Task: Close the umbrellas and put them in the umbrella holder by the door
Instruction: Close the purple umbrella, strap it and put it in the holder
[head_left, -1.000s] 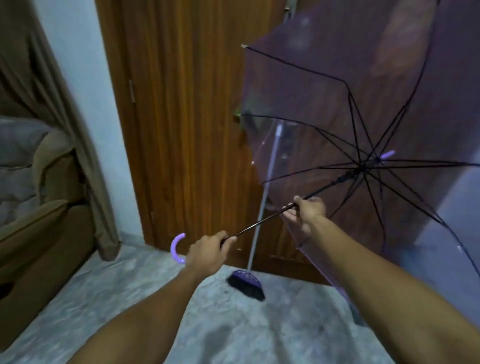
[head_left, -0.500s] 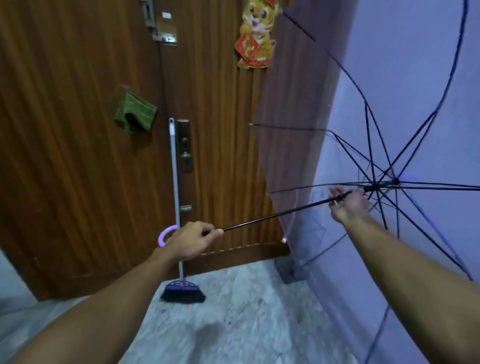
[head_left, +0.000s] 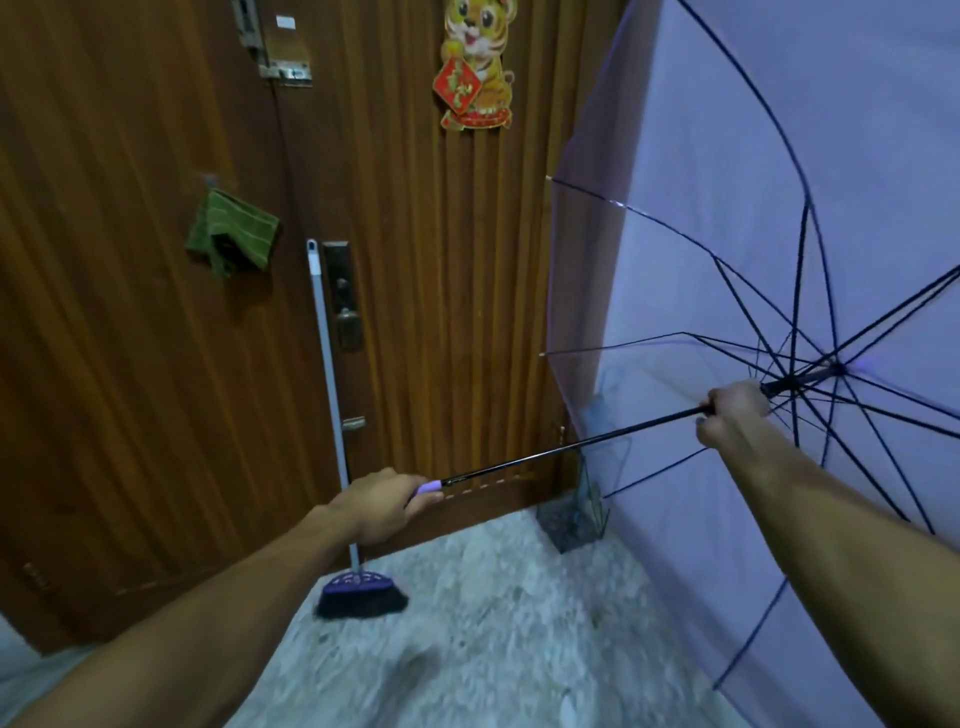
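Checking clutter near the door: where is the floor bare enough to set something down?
Bare floor lies between the broom and the holder. The right side is crowded by the open umbrella.

We take this for the entryway of a home: a wooden door (head_left: 426, 291) with a lock plate (head_left: 344, 291), a tiger decoration (head_left: 475, 62) and a green cloth (head_left: 231, 236) on it, a broom (head_left: 332, 415) leaning against it, and what seems a stone floor (head_left: 493, 623).
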